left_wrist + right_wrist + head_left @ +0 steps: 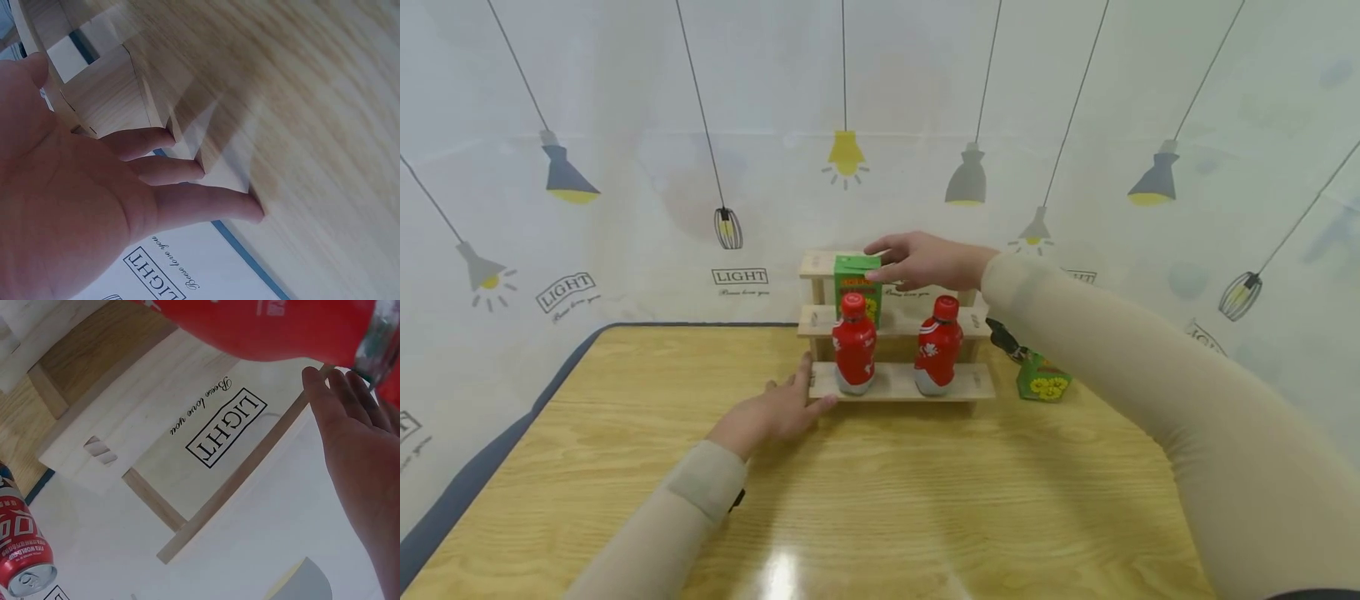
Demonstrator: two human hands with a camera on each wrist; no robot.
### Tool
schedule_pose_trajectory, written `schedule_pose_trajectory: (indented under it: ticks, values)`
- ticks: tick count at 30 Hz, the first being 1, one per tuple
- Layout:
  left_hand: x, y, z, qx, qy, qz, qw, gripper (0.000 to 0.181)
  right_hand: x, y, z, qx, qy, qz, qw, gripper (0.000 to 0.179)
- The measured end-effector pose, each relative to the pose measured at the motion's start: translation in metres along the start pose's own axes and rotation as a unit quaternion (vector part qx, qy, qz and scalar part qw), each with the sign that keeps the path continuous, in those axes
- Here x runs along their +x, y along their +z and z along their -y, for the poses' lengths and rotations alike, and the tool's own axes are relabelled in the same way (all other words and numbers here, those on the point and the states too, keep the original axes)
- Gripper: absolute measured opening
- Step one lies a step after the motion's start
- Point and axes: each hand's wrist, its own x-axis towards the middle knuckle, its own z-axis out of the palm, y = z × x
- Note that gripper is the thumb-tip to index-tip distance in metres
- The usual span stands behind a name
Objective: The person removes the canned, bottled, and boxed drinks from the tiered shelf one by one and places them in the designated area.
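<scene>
A three-tier wooden shelf (pixel 898 382) stands against the back wall. Two red bottles with red caps, a left one (pixel 855 354) and a right one (pixel 936 354), stand on its lowest tier. A green carton (pixel 846 267) stands upright on the middle tier, behind the left bottle. My right hand (pixel 925 260) is at the carton's top right edge, fingers extended; whether they touch it cannot be told. Beside the shelf's lower left end, my left hand (pixel 781 410) rests with straight fingers on the table, its thumb at the front of the bottom tier.
Right of the shelf, another green carton (pixel 1043 379) with yellow flowers lies on the wooden table (pixel 925 492), next to a dark object (pixel 1006 340). A red drink can (pixel 25 540) shows in the right wrist view. Behind is a lamp-printed wall covering (pixel 790 92).
</scene>
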Motion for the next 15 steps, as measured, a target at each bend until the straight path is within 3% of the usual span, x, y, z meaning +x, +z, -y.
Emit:
schedule_pose_trajectory:
  ticks: [15]
  values:
    - [0.0042,0.0014,0.0010,0.007,-0.003,0.002,1.0000,0.099,0.0061,0.0100,-0.0021,0.010,0.000,-0.008,0.9999,0.061]
